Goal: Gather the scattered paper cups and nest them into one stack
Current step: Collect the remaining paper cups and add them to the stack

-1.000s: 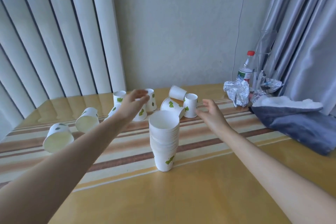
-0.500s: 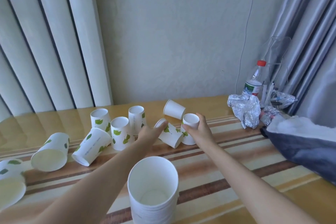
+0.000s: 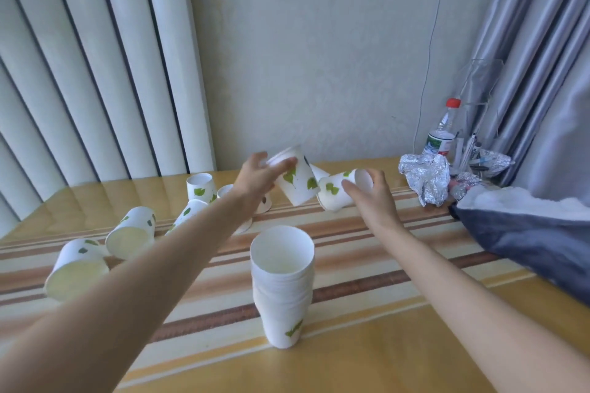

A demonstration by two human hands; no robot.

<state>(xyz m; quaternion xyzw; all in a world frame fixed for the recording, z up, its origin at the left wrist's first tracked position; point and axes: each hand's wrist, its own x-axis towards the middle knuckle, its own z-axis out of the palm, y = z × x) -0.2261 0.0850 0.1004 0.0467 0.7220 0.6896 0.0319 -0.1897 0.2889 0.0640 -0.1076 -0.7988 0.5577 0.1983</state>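
Observation:
A stack of nested white paper cups (image 3: 282,284) with green leaf prints stands upright near the table's front. My left hand (image 3: 258,177) grips one cup (image 3: 295,182) by its rim and holds it lifted above the table. My right hand (image 3: 372,193) grips another cup (image 3: 335,193), tilted on its side, its mouth toward the palm. The two held cups almost touch. To the left, two cups (image 3: 76,268) (image 3: 131,233) lie on their sides, and more cups (image 3: 200,187) stand or lie behind my left forearm, partly hidden.
The wooden table (image 3: 367,354) carries a striped runner (image 3: 367,274). At the back right are crumpled foil (image 3: 426,179), a plastic bottle (image 3: 442,134) and pens. A dark blue fleece-lined cloth (image 3: 530,230) lies at the right edge. Vertical blinds and a wall stand behind.
Both hands have taken hold of a cup each and lifted them off the table. The camera view has shifted, with the stack again seen whole.

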